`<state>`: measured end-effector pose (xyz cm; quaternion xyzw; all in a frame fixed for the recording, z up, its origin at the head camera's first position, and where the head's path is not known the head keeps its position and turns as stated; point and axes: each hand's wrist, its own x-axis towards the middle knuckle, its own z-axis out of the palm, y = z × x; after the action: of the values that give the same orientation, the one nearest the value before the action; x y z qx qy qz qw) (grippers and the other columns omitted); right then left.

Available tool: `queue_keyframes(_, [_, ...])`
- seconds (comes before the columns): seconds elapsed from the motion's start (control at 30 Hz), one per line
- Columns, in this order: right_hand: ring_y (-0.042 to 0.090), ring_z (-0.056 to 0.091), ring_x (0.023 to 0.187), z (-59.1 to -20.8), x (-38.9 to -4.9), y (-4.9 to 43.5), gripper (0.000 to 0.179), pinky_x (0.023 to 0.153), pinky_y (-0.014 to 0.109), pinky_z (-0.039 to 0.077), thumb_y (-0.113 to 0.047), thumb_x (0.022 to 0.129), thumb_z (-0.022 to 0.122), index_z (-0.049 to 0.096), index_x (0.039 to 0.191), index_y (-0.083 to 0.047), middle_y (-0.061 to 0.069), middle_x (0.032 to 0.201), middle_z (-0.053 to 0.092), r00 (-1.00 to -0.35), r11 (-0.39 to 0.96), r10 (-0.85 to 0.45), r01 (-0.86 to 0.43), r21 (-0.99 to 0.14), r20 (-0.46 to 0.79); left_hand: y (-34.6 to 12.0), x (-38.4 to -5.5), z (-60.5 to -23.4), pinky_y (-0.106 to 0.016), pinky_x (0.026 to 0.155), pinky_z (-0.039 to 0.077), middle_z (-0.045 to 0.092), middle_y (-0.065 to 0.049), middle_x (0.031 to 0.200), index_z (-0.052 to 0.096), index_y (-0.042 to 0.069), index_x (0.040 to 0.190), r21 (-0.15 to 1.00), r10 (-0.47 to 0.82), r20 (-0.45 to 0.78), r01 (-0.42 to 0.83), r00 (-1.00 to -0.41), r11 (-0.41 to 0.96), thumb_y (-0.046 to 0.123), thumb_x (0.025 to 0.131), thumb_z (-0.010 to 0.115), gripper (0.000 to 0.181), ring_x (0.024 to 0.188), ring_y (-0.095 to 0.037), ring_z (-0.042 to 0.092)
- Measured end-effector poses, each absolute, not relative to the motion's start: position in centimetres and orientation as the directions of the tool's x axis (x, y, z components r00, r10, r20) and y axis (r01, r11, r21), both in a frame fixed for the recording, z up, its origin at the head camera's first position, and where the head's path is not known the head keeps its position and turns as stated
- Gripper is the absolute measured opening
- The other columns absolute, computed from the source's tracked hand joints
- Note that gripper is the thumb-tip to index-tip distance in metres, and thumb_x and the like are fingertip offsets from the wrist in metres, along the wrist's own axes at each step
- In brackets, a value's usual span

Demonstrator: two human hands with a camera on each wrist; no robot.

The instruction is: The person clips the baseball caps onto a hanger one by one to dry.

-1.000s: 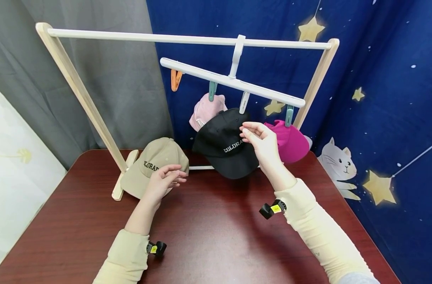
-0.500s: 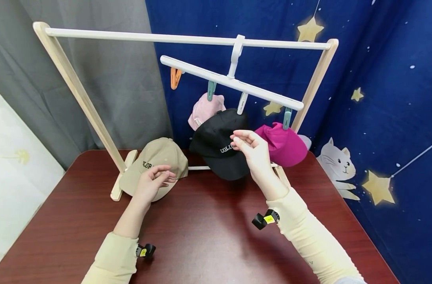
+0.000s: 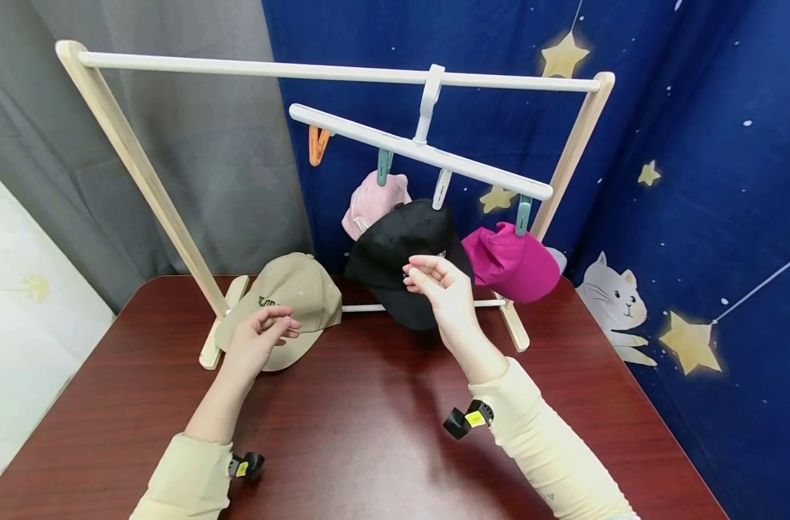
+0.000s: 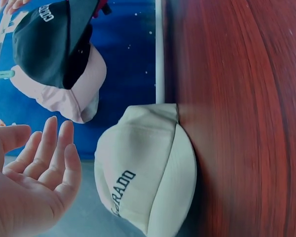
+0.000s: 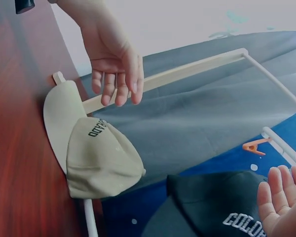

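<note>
My left hand hovers in front of the beige cap on the table, its fingers loosely bent around nothing. In the left wrist view the palm is turned up, apart from that cap. My right hand, also holding nothing, is raised before the black cap and hides part of its lettering. A white clip has the black cap. A pale pink cap hangs behind it from a green clip; a magenta cap hangs from another green clip at right.
The white clip hanger tilts down to the right, hooked on the top bar of a wooden rack. An orange clip at its left end holds nothing. Blue and grey curtains stand behind the dark red table.
Both hands have drawn left and slightly down, the right one from the black cap's right side to its front. More of the magenta cap shows. The beige cap stays put.
</note>
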<state>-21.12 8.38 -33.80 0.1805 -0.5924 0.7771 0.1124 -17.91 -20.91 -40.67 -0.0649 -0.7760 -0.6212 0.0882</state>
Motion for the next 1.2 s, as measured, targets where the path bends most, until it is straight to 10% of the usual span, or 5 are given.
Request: queue_keyframes(1.2, [0.015, 0.064, 0.07, -40.1, -20.0, 4.0, 0.021, 0.072, 0.032, 0.054, 0.006, 0.088, 0.061, 0.06, 0.107, 0.015, 0.008, 0.083, 0.067, -0.973, -0.25, -0.122, -0.16, -0.955, 0.195, -28.6, -17.2, -42.4, -0.02, 0.058, 0.052, 0.071, -0.002, 0.087, 0.059, -0.007, 0.118, 0.851, -0.124, 0.245, 0.152, -0.961, 0.503, 0.008, 0.096, 0.054, 0.027, 0.072, -0.003, 0.066])
